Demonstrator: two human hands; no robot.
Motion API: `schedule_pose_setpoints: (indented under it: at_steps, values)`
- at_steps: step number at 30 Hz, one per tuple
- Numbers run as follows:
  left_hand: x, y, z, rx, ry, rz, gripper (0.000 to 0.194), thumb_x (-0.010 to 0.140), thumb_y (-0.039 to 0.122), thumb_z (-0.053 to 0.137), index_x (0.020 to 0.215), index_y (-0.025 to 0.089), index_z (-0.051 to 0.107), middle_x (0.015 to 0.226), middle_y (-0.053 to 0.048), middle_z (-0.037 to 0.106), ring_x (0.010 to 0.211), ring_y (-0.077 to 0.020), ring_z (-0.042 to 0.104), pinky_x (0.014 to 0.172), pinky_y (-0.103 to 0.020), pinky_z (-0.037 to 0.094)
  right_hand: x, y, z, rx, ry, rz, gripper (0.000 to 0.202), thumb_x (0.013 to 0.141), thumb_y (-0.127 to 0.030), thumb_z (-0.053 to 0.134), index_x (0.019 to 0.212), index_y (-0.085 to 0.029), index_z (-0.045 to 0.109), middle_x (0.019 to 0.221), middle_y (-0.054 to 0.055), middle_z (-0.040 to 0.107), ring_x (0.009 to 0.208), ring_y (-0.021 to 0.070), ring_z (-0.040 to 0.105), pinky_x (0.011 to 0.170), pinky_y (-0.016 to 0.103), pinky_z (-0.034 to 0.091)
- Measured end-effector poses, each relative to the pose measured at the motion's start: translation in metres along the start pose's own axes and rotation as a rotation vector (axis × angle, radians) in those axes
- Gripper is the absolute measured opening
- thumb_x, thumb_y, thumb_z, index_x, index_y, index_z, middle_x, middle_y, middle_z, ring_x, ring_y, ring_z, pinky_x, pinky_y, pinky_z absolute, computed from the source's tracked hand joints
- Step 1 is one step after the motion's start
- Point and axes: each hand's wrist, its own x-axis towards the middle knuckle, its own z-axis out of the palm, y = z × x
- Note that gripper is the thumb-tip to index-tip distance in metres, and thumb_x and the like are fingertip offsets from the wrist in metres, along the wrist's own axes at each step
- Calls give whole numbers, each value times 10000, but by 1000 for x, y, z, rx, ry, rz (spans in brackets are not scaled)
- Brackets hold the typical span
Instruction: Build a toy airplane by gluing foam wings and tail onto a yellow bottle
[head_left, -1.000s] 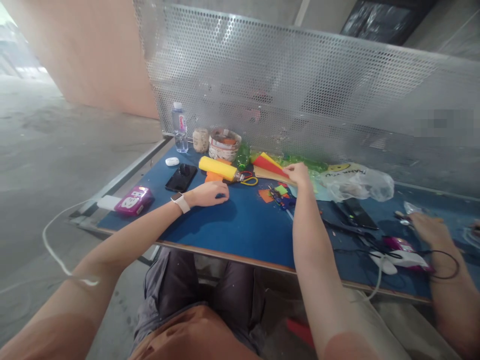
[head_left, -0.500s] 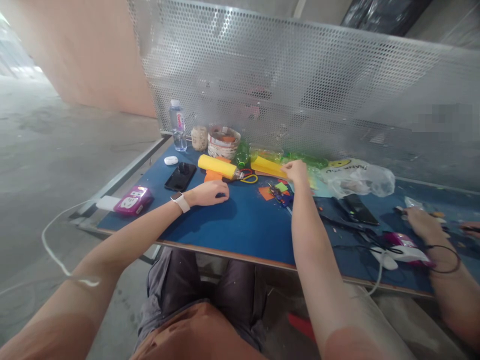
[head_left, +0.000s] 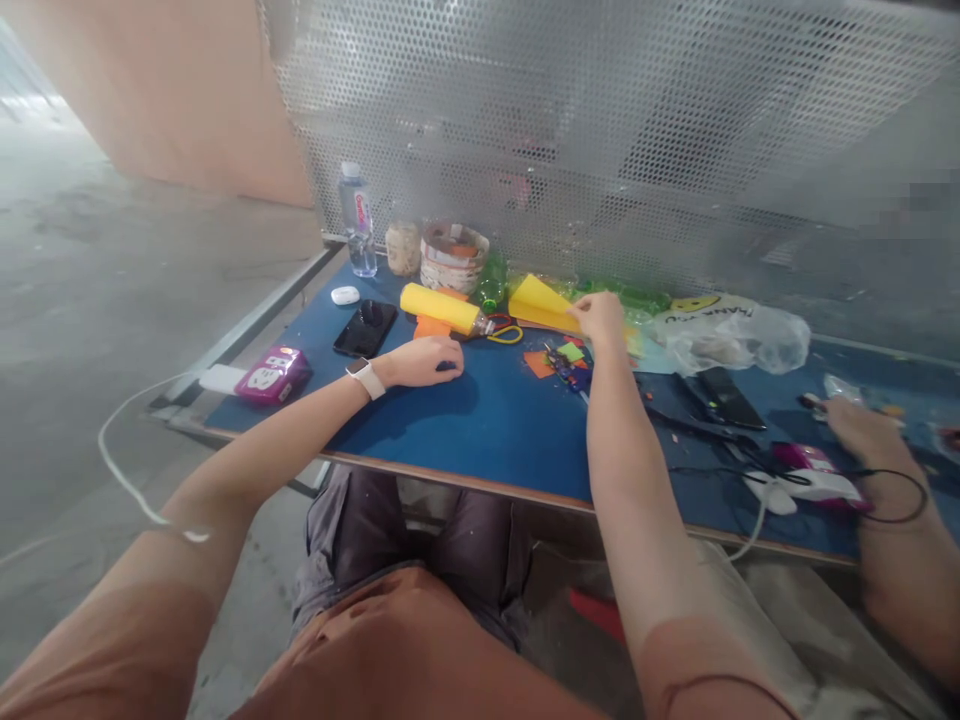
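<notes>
My right hand (head_left: 602,318) pinches the corner of a yellow sheet of paper (head_left: 546,300) at the back of the table, and the sheet's edge is lifted. My left hand (head_left: 426,362) rests on the blue tabletop, its fingers loosely curled with a gap to the thumb and nothing seen in them. Just beyond it lies a bottle wrapped in yellow paper (head_left: 439,306), on top of orange paper (head_left: 432,327). Scissors with yellow and red handles (head_left: 505,332) are beside the bottle's neck. Small orange and green paper pieces (head_left: 540,363) lie left of my right forearm.
A phone (head_left: 365,328), a white case (head_left: 345,295), a purple power strip (head_left: 274,375) and a water bottle (head_left: 358,225) stand left. A woven basket (head_left: 453,262) and green bottles (head_left: 492,285) line the back. A co-worker's hand (head_left: 862,430) works at right.
My right hand has lifted the edge of the yellow paper slightly. My left hand stays on the table. The whole view has tilted and shifted a little.
</notes>
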Motion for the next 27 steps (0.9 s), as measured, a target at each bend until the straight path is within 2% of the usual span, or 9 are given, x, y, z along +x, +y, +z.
schedule_pose_setpoints:
  at_steps: [3,6,8,12,17,21,23,27]
  values:
    - [0,-2,0,19,-9,3,236,1199,280,713,1079,228,909,1201,-131,929,1133,-288,881,1156,-426,706,2,0,2,24,-21,58,97,1063,-228,876,1033,-214,968,1222,209,965,1288,433,847,1283,580,629]
    - [0,-5,1,22,-12,6,247,1202,294,703,1081,231,909,1202,-131,931,1136,-291,882,1148,-430,706,1,-3,0,81,-37,80,87,1071,-223,841,995,-226,885,1251,211,941,1273,424,835,1273,572,615]
    - [-1,-7,2,20,-10,12,261,1208,309,696,1080,228,908,1205,-138,931,1138,-298,881,1141,-440,705,0,-5,-2,111,-12,100,88,1101,-203,773,1067,-226,851,1314,223,925,1291,418,835,1274,558,609]
    - [0,-10,4,3,-2,12,259,1209,319,704,1078,233,910,1199,-132,931,1137,-293,878,1141,-440,698,2,-3,-4,168,74,121,194,1188,-209,614,1280,-209,786,1398,260,883,1393,436,808,1328,584,577]
    - [0,-8,1,-33,9,3,248,1197,317,718,1063,238,912,1191,-132,928,1140,-298,872,1147,-449,690,7,-4,-10,271,261,133,259,1234,-242,506,1386,-217,714,1369,258,856,1416,450,803,1334,636,588]
    - [1,-4,-1,-35,18,-11,263,1195,335,698,1075,248,916,1203,-131,926,1169,-306,868,1199,-473,688,3,-14,-25,230,353,183,385,1283,-226,381,1488,-199,705,1414,273,838,1439,444,836,1298,629,634]
    - [1,-3,-1,-20,23,-23,266,1193,344,690,1112,245,924,1238,-142,929,1208,-318,866,1231,-497,686,0,-20,-36,226,400,180,442,1328,-278,318,1521,-193,706,1445,293,815,1470,458,832,1280,640,642]
    - [1,-5,0,2,61,-31,255,1179,351,703,1179,234,931,1303,-165,926,1270,-344,857,1269,-542,681,7,-31,-59,365,467,17,534,1393,-599,338,1536,-242,708,1484,307,782,1477,464,761,1325,648,582]
